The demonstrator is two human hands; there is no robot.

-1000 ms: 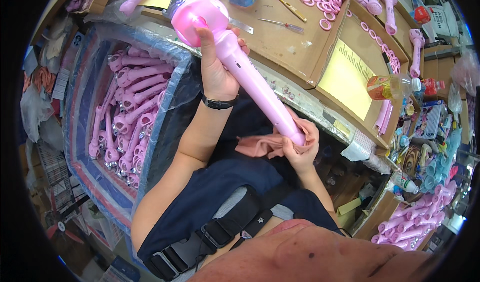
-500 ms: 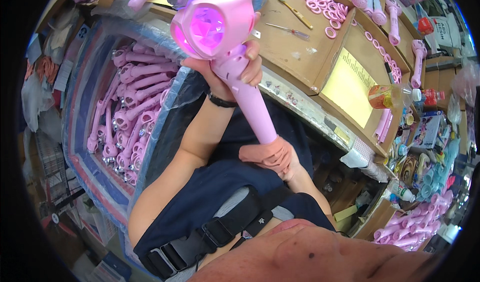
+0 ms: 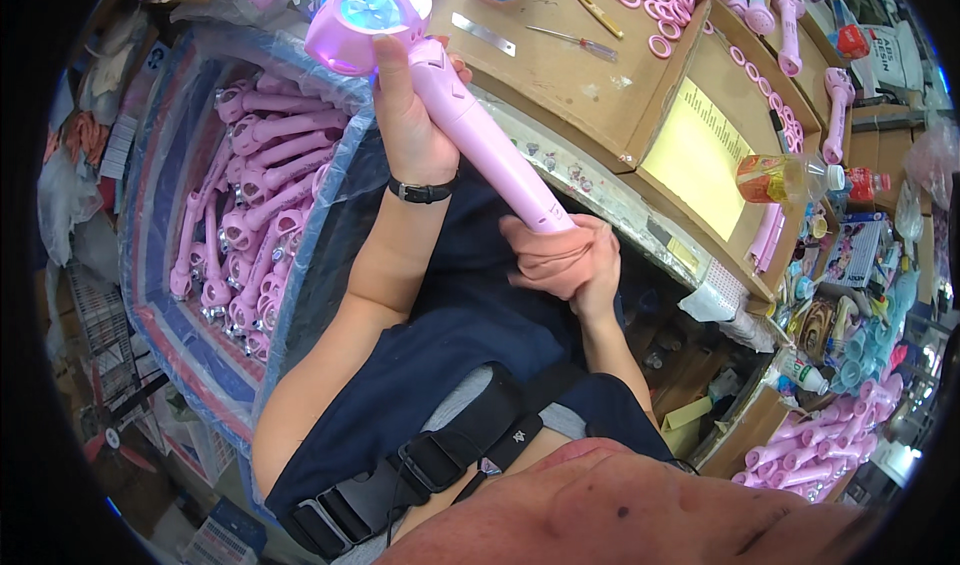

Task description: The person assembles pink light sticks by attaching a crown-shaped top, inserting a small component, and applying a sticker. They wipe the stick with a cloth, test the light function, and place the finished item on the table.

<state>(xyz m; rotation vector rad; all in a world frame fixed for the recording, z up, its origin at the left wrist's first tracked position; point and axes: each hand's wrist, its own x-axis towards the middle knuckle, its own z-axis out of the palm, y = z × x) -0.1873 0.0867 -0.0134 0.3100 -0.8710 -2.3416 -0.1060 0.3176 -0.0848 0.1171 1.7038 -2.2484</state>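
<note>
The right hand [image 3: 598, 275] is clamped on a salmon-pink cloth [image 3: 552, 258] bunched around the lower end of a pink toy wand [image 3: 490, 155]. The left hand [image 3: 415, 137] grips that wand just below its glowing head, slantwise by the counter [image 3: 600, 190]. Wiping seems in hand; continuing calls for a steady left grip. Beyond, a screwdriver [image 3: 575, 42] lies in a cardboard tray [image 3: 570, 95].
</note>
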